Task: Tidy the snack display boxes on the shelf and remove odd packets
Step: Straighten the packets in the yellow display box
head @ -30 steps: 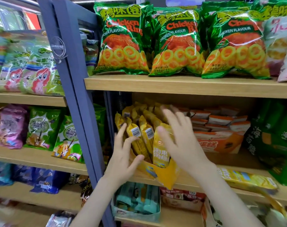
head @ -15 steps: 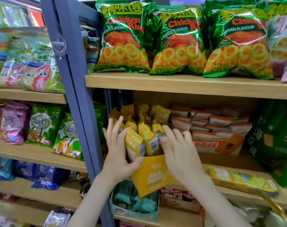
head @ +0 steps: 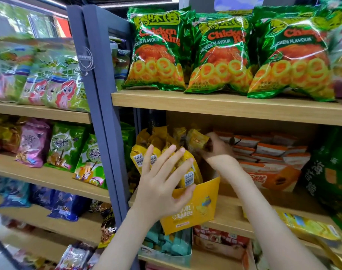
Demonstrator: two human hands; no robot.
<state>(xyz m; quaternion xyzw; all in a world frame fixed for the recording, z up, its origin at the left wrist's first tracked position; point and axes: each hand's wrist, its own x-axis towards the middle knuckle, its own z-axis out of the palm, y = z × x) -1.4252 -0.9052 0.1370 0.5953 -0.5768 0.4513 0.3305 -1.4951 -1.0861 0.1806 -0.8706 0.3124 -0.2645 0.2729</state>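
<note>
A yellow display box (head: 193,207) stands at the left end of the middle wooden shelf (head: 230,213), full of upright yellow snack packets (head: 144,156). My left hand (head: 162,184) lies flat and open against the front packets, its thumb on the box's front edge. My right hand (head: 218,149) reaches deep into the back of the box, fingers closed on one yellow packet (head: 197,140) at the rear. To the right stands an orange display box (head: 271,178) of white-and-orange packets.
Green Chicken Ring bags (head: 158,53) line the shelf above. A blue-grey upright post (head: 105,117) borders the box on the left. Dark green bags (head: 330,168) sit at right, a loose yellow packet (head: 308,227) lies on the shelf edge, and a teal packet box (head: 166,248) sits below.
My right hand left the front of the yellow box and reached to its back, closing on a rear packet. My left hand stayed pressed on the front packets.
</note>
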